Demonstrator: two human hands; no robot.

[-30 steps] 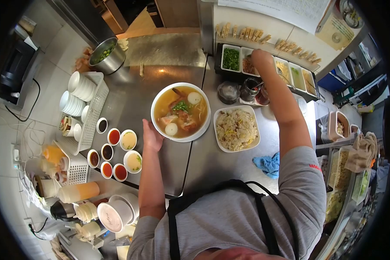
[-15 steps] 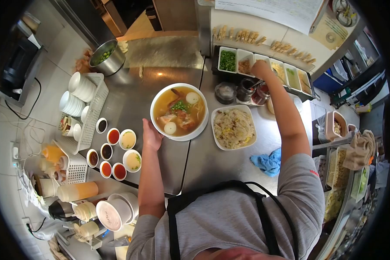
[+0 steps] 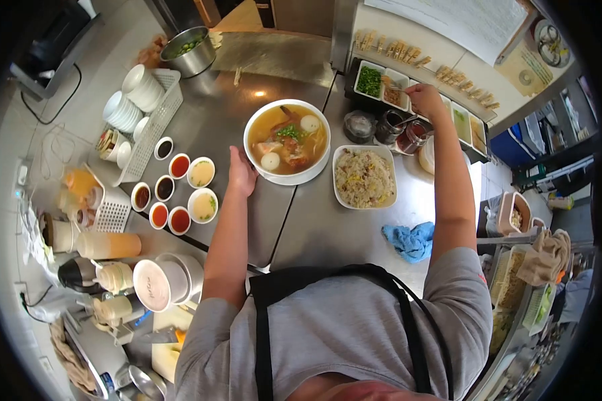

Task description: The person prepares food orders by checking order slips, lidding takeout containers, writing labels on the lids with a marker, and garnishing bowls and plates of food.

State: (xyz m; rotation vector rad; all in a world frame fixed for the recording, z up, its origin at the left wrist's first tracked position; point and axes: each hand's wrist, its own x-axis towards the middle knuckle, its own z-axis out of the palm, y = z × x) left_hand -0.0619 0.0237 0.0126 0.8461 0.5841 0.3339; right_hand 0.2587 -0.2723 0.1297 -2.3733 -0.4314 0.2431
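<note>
A white bowl of noodle soup with egg halves, meat and chopped greens stands on a white plate. At its left side is my left hand, thumb up and fingers stretched out against or just beside the bowl and plate. My right hand is closed on the handle of a spoon over the tub of brown crispy bits. Left of that tub sits a tub of chopped green onion. A square white dish of fried rice lies right of the soup.
Several small sauce cups are grouped left of the soup. Dark-lidded jars stand below the topping tubs. A blue cloth lies on the steel counter. White baskets with stacked bowls line the left wall.
My right hand has shifted left along the topping tubs and now holds a spoon at the brown bits. My left hand stays beside the soup bowl. The view has shifted.
</note>
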